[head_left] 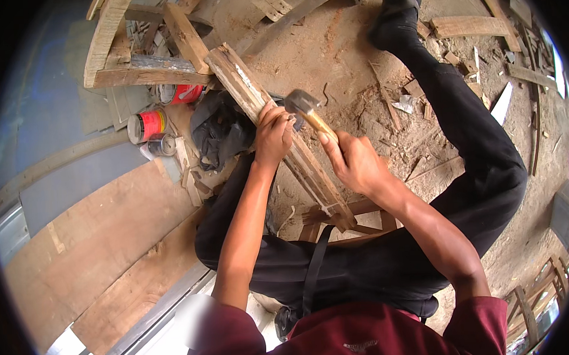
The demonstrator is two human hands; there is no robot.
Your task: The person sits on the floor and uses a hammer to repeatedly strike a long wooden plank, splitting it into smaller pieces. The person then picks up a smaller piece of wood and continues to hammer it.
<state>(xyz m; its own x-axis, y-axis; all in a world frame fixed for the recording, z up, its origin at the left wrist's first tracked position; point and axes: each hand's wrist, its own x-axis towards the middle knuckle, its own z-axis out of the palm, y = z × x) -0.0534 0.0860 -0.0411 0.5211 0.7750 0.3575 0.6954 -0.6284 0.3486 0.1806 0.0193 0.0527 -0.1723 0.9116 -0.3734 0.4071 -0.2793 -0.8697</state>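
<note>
my right hand [360, 164] is closed around the handle of the hammer [313, 118], with the thumb lying along the wood. my left hand [274, 136] has its fingers curled over the wooden beam [317, 179]; at its fingertips, close to the hammer head, there may be some small piece, but it is too small to tell. the beam lies slantwise in front of me, its near end between my legs, and its upper face carries white residue.

i judge the beam to be stiff and rather heavy, dry and not slippery, but its rough edges could give splinters, so it is better to hold it by the sides, fingers away from the head. the hammer should be heavy at the head; the handle is the right place to grip.

about containers: on the left, one red can [147, 125] stands near another red tin [183, 93], partly covered by wood. beside the first is a small grey can [162, 145]. i cannot tell what they contain. the black plastic bag [222, 131] is crumpled, and its inside is hidden too.
</note>
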